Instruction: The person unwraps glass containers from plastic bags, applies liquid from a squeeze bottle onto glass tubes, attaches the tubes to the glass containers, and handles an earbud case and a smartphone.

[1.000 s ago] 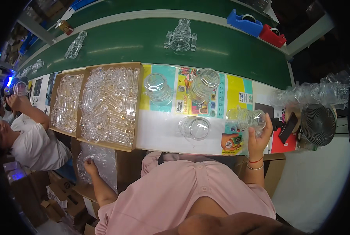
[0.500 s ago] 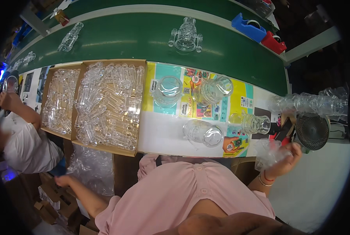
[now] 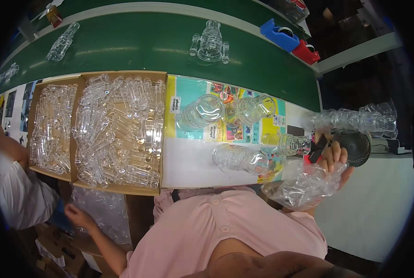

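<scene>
My right hand (image 3: 335, 160) is closed on a crumpled clear plastic bag (image 3: 304, 185) at the table's front right edge. The bag hangs over the edge, in front of the clear tiered containers. Low on the left, my left hand (image 3: 78, 217) is loosely curved, its fingers a little apart and nothing visible in them. Close to it, below the tabletop, lies a heap of clear plastic bags (image 3: 102, 213). Clear containers stand on the mat: one at the left (image 3: 200, 113), one behind (image 3: 251, 109), a smaller one (image 3: 285, 143) and one at the front (image 3: 239, 157).
Cardboard trays (image 3: 162, 139) full of clear tubes fill the left. Clear stacked pieces (image 3: 355, 120) and a black fan (image 3: 352, 148) are at the right. Tape dispensers (image 3: 278, 36) and a clear piece (image 3: 210, 44) sit on the green surface (image 3: 137, 51). A co-worker (image 3: 21, 190) is at far left.
My right hand has moved inward over the table edge, and the plastic bag now spreads wider below it. My left hand stays low near the bag heap. The view has shifted slightly.
</scene>
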A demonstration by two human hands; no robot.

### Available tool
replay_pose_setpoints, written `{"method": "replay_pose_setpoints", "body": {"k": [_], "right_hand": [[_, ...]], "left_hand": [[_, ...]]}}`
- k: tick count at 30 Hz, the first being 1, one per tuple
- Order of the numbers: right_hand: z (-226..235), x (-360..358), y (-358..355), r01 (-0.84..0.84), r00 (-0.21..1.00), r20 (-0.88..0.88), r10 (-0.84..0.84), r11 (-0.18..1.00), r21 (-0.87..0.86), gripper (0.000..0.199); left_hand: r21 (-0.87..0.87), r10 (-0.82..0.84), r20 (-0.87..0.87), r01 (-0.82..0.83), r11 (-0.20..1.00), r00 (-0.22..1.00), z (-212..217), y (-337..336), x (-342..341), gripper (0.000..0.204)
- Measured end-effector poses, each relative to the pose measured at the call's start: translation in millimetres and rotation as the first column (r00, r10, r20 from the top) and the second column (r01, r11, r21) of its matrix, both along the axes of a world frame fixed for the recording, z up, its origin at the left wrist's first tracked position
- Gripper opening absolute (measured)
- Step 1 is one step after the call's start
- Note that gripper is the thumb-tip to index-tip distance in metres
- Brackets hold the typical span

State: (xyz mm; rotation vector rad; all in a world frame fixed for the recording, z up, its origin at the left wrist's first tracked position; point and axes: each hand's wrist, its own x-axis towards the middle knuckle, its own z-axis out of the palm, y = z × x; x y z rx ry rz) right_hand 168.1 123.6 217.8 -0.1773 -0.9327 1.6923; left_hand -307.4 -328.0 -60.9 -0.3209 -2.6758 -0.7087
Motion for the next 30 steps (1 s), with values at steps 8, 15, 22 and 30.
{"method": "replay_pose_setpoints", "body": {"k": [8, 15, 22, 30], "right_hand": [[-5, -9, -8, -0.111, 0.919, 0.372, 0.129, 0.991, -0.069, 0.031], [-13, -20, -4, -0.171, 0.982, 0.057, 0.179, 0.977, -0.129, 0.042], [-28, -11, -8, -0.2, 0.978, -0.076, 0.193, 0.973, -0.113, 0.044], [-28, -31, -27, -0.052, 0.991, 0.13, 0.04, 0.995, 0.089, 0.034]], "left_hand": [[-0.077, -0.013, 0.958, 0.301, 0.951, 0.288, -153, -112, 61, 0.046], [0.631, -0.068, 0.752, -0.685, 0.364, 0.656, -71, -137, -73, 0.039], [-0.528, 0.101, 0.078, -0.044, 0.848, 0.992, 48, -41, -50, 0.026], [0.266, -0.475, -0.252, 0.532, 0.804, 0.843, 132, 107, 62, 0.028]]}}
